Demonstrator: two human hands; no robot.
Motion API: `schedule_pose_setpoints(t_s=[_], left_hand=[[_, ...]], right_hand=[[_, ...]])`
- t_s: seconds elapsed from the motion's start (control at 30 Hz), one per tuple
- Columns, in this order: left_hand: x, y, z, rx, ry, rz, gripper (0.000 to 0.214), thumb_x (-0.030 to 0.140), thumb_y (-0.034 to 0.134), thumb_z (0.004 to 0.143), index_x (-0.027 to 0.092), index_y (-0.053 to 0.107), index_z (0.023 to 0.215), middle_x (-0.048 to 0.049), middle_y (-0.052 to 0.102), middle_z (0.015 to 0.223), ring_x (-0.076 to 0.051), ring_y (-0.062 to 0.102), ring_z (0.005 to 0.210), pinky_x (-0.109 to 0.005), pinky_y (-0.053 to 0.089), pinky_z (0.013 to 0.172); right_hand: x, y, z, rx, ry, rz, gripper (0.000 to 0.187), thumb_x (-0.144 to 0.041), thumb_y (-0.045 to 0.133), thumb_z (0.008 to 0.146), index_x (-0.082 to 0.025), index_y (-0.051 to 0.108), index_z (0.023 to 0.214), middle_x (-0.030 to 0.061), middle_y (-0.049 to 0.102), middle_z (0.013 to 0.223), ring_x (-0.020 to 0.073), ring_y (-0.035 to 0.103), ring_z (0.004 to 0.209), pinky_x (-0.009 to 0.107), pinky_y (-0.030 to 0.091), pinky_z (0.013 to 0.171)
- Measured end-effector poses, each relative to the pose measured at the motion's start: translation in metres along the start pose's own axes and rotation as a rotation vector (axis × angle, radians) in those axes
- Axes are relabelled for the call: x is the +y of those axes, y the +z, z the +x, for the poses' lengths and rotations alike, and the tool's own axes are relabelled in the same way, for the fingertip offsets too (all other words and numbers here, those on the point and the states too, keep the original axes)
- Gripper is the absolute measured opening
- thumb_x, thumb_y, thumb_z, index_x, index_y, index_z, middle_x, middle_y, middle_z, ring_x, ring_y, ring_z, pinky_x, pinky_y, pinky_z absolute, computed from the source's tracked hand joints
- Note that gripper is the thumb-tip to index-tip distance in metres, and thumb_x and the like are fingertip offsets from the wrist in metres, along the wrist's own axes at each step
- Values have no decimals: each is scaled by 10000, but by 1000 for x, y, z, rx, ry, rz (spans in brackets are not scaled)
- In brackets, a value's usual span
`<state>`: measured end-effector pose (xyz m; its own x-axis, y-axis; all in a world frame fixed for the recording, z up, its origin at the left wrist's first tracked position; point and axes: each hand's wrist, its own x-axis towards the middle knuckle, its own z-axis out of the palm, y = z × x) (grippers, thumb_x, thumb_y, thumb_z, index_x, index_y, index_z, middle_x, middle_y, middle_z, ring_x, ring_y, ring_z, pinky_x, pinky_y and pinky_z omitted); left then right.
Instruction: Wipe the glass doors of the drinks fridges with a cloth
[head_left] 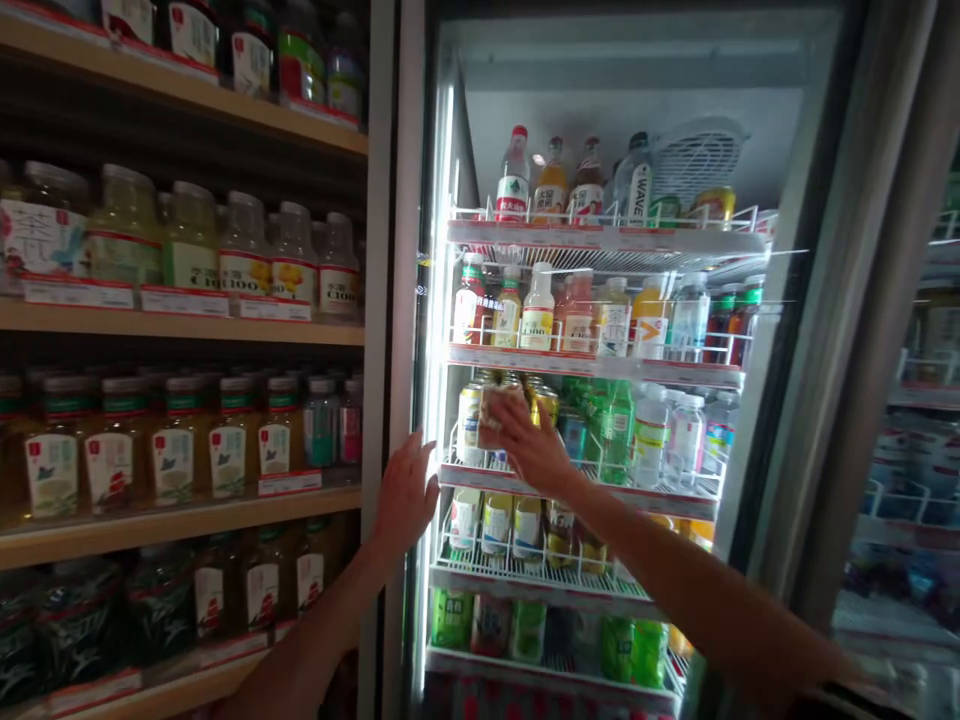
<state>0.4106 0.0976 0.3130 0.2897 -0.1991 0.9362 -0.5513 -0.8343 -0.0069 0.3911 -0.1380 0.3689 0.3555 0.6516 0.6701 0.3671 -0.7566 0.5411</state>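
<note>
I face an open drinks fridge (409, 250) with several white wire shelves. My right hand (529, 440) reaches into the third shelf from the top and is closed around a pale can (496, 412) among other cans. My left hand (405, 495) rests flat and open against the fridge's left frame, fingers spread, holding nothing. Green and clear bottles (637, 425) stand to the right of the cans on the same shelf.
Wooden shelves (180, 325) on the left carry rows of bottled drinks with price tags. The fridge's top shelves hold juice and water bottles (551, 190). The fridge door frame (847, 300) runs down the right, with another cooler behind it.
</note>
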Motion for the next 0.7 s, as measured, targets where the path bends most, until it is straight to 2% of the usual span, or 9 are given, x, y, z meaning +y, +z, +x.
schedule_pose_setpoints(t_s=[0.07,0.1,0.2,0.23,0.3,0.4,0.47,0.6,0.7], left_hand=[[8,4,6,7,5,12,459,165,417,833,174,411,1291,-145,375,1432,-266,349,1330,-477,357,1046],[13,6,8,7,12,20,467,174,423,838,175,398,1305,-147,356,1445,-270,327,1343,-485,344,1051],[31,15,13,-6,63,39,495,196,438,858,179,359,1346,-148,320,1468,-268,249,1380,-491,296,1078],[37,18,14,-18,86,46,499,212,443,867,182,352,1356,-144,314,1473,-267,225,1388,-491,281,1087],[47,26,14,-44,115,60,514,276,465,877,189,346,1369,-140,307,1477,-277,197,1395,-499,261,1092],[55,38,12,-52,79,70,575,395,490,869,195,334,1385,-146,294,1482,-302,177,1397,-535,238,1087],[57,45,10,-39,47,68,604,427,482,869,187,317,1397,-156,275,1487,-306,159,1400,-549,216,1089],[55,51,8,-23,59,65,624,447,444,885,191,264,1424,-149,245,1499,-301,129,1407,-556,185,1094],[55,52,9,-3,57,58,634,456,403,899,192,214,1444,-151,235,1502,-298,134,1406,-554,164,1099]], right_hand=[[15,-11,-7,29,116,-54,515,-191,549,797,-255,478,1303,89,273,1504,284,183,1402,577,-36,1106],[19,-15,-15,22,106,-73,521,-192,544,803,-257,466,1314,91,280,1500,281,194,1398,569,-46,1106],[27,-22,-44,-56,-70,-73,495,-204,524,825,-298,466,1308,46,358,1469,223,262,1376,501,-53,1128],[31,-24,-52,-65,-82,-72,480,-203,518,830,-316,476,1295,30,375,1461,212,278,1369,494,-43,1131],[41,-29,-60,-33,33,-96,468,-197,508,836,-333,486,1283,27,361,1469,223,270,1372,518,-8,1125],[50,-33,-73,44,289,-153,487,-183,500,835,-301,472,1307,80,314,1488,268,229,1387,564,53,1101],[45,-31,-90,22,285,-152,476,-195,514,833,-289,482,1299,94,342,1473,265,236,1384,542,65,1107],[37,-28,-114,-47,114,-118,425,-241,542,832,-319,518,1248,51,451,1406,222,286,1361,480,3,1128],[50,-34,-100,37,297,-155,449,-220,513,844,-304,487,1283,81,362,1463,244,236,1383,520,55,1110]])
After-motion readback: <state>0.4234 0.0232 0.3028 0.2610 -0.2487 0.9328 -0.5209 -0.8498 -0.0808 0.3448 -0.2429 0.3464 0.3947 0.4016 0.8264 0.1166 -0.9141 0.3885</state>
